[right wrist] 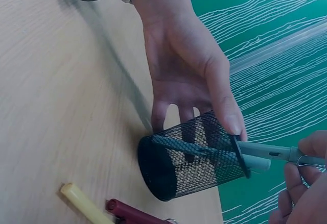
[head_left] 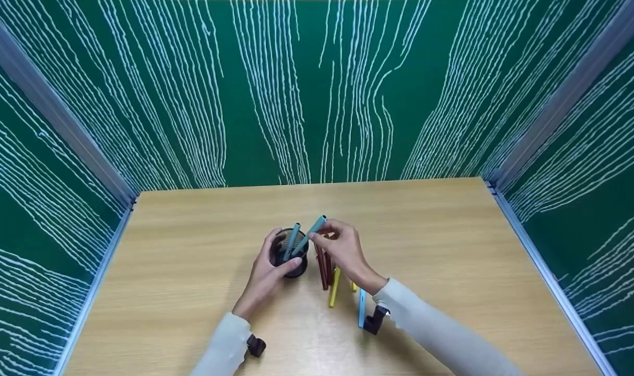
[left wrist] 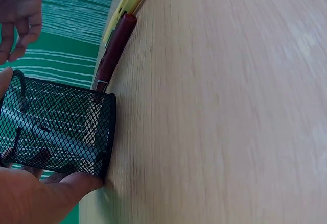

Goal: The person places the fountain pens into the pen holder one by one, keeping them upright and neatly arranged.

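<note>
In the head view, the left hand [head_left: 265, 271] curls around a black mesh cup [head_left: 303, 256] that stands on the wooden counter [head_left: 181, 282], its thumb across the near side. The right hand [head_left: 345, 250] pinches a teal pen [head_left: 312, 233] between thumb and fingers; the pen slants down into the mouth of the cup. A second teal pen [head_left: 292, 240] leans inside the cup. Just to the right of the cup, two dark red pens [head_left: 321, 267] lie side by side, partly under the right hand. Nearer the person lie two yellow pens [head_left: 335, 287] and a light blue pen [head_left: 362, 308], beside the right wrist. Green walls [head_left: 317, 94] with wavy white lines surround the counter.

In the left wrist view, the left hand's fingers are wrapped round the cup. The right hand appears near the mouth, its grip out of sight there. A dark red pen lies beside the base, with yellow beyond.

In the right wrist view, the left thumb rests at the rim of the cup, and the right fingers pinch the held pen, whose lower part is inside.
</note>
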A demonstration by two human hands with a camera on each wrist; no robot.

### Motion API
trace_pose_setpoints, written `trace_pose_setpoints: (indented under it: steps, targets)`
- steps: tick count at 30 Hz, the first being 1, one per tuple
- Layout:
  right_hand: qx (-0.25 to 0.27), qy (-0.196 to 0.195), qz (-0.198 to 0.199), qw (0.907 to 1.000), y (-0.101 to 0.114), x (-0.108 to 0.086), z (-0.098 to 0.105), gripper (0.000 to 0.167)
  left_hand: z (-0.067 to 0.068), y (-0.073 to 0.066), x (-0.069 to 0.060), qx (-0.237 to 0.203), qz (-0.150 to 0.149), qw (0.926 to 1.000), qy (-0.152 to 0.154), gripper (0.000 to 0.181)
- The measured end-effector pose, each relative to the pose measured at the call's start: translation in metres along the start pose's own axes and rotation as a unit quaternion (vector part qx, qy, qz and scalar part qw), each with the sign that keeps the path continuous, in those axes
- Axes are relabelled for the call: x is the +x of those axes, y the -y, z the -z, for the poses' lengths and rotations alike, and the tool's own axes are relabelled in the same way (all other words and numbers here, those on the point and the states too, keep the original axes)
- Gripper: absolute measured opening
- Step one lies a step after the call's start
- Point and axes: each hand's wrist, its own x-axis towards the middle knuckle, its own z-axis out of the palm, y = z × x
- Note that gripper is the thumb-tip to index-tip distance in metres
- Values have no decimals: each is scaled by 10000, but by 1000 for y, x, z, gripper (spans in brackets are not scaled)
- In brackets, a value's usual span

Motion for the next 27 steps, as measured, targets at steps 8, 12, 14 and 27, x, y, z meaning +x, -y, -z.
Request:
trace_pose_setpoints:
  steps: [8,12,14,27]
  targets:
    - [88,44,-248,9996,-9,-3,-2,8,-1,0,-1,-169,-110,9998,15,88]
    - [111,73,-349,9993,-14,-4,-3,6,-2,-1,0,-127,-123,9998,-8,87]
    - [111,49,-382,9992,-16,-4,-4,6,-1,-1,0,-100,-120,9999,-8,87]
    - [-147,-4,-250,9996,-24,-6,-6,4,-1,0,0,-42,-82,10000,-14,90]
